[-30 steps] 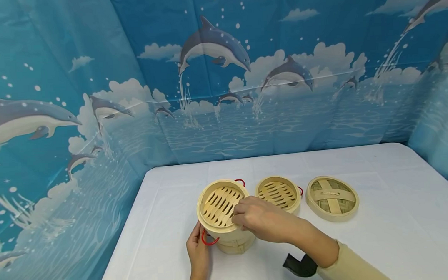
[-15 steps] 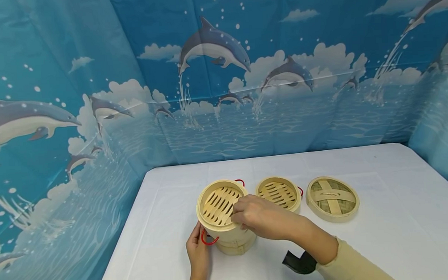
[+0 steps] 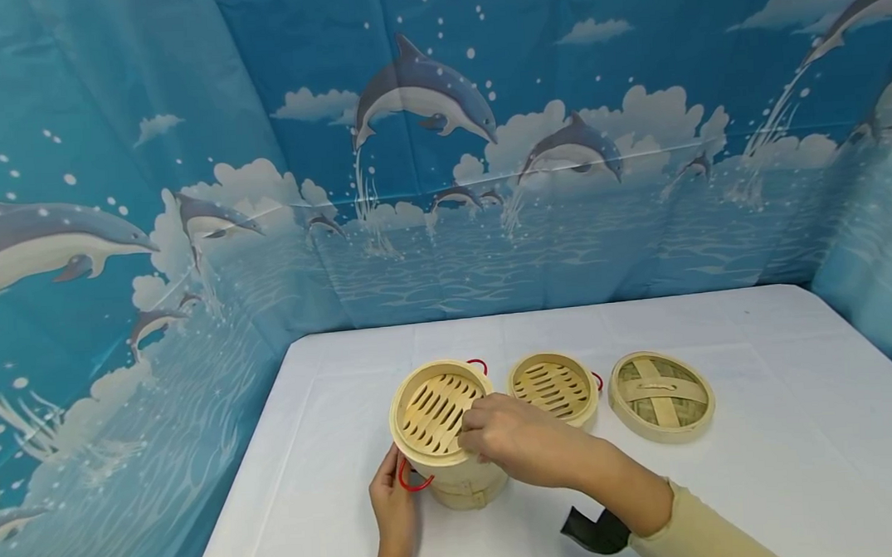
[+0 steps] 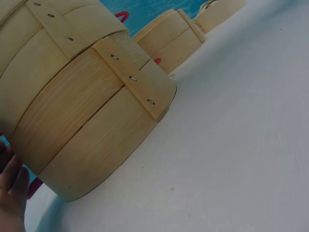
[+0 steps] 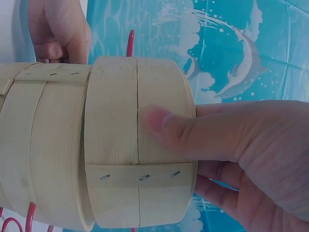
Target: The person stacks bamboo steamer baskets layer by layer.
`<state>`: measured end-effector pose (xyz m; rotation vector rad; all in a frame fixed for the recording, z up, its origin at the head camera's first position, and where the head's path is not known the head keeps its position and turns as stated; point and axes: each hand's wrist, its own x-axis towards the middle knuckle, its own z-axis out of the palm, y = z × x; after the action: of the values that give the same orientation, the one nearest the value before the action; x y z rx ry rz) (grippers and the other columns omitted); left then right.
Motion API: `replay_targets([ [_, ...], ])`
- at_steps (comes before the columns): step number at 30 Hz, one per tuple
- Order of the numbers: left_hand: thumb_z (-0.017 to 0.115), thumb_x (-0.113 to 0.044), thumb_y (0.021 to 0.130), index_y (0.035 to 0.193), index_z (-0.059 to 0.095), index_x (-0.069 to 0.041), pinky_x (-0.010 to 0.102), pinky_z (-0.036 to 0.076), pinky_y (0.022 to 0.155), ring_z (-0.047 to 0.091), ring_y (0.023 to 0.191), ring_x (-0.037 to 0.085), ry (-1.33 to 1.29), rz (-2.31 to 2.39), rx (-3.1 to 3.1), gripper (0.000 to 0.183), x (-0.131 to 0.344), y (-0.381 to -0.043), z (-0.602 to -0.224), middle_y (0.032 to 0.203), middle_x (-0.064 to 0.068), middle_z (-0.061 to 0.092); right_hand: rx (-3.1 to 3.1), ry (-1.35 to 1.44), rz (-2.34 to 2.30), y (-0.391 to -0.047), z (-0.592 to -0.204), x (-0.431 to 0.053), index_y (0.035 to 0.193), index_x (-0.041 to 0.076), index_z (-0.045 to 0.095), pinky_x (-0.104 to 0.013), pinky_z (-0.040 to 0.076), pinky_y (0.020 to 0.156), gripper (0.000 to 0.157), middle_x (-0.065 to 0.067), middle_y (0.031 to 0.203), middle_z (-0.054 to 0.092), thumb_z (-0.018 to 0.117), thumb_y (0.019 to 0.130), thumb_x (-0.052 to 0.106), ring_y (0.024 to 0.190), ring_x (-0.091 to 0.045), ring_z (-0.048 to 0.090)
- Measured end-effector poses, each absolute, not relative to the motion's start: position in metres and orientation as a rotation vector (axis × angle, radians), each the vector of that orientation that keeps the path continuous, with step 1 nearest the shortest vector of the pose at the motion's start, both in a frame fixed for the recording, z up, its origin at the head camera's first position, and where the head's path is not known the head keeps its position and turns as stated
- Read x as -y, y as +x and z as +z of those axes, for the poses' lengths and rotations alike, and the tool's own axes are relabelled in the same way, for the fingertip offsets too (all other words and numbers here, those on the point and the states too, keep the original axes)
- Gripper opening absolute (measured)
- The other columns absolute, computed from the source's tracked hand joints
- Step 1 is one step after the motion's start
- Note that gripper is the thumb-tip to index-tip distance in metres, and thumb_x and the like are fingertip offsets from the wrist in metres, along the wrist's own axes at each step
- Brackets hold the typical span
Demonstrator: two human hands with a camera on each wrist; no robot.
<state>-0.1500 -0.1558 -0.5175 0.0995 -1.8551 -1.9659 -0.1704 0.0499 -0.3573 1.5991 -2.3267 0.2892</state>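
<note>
Nearest us, a tan fabric sleeve (image 3: 699,529) with a black curved strip (image 3: 595,536) beside it, at five o'clock. Then the tall round stack of pale bamboo steamer tiers (image 3: 454,472), on the white cloth-covered desk (image 3: 289,451), left of centre. The left hand (image 3: 392,495) touches its wall at eight o'clock; whether those fingers curl, we can't tell. The right hand (image 3: 514,433) pinches the top rim at four, barely shifted this past second, so we'd call it a steadying hold. Long axis vertical, slotted floor facing up, red loop handles (image 5: 130,43) on a seven-to-one line! Beyond, at two, we've a separate slotted bamboo tier (image 3: 551,386); towards three, the round bamboo lid with crossed bands (image 3: 662,394); behind everything, the blue dolphin-print curtain (image 3: 415,255).
</note>
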Motion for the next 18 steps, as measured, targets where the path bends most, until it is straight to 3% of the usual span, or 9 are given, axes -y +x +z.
replay_targets([
  [7,0.050,-0.003,0.094,0.125,0.046,0.014,0.016,0.049,0.074,0.057,0.089,0.005,0.112,-1.965,1.846,0.036,0.1548,-0.1491,-0.5163,0.113,0.014,0.060,2.319,1.595,0.245,-0.1668,-0.3573,-0.0499,0.085,0.016,0.065,-0.025,0.045,0.082,0.019,0.007,0.085,0.058,0.077,0.072,0.008,0.084,-0.009,0.052],
  [18,0.052,-0.009,0.094,0.125,0.048,0.011,0.018,0.049,0.077,0.058,0.094,0.005,0.152,-2.010,1.806,0.037,0.1543,-0.1490,-0.5140,0.116,0.017,0.059,2.304,1.589,0.249,-0.1690,-0.3593,-0.0505,0.086,0.015,0.066,-0.024,0.046,0.076,0.018,0.006,0.085,0.059,0.075,0.074,0.004,0.082,-0.009,0.052],
])
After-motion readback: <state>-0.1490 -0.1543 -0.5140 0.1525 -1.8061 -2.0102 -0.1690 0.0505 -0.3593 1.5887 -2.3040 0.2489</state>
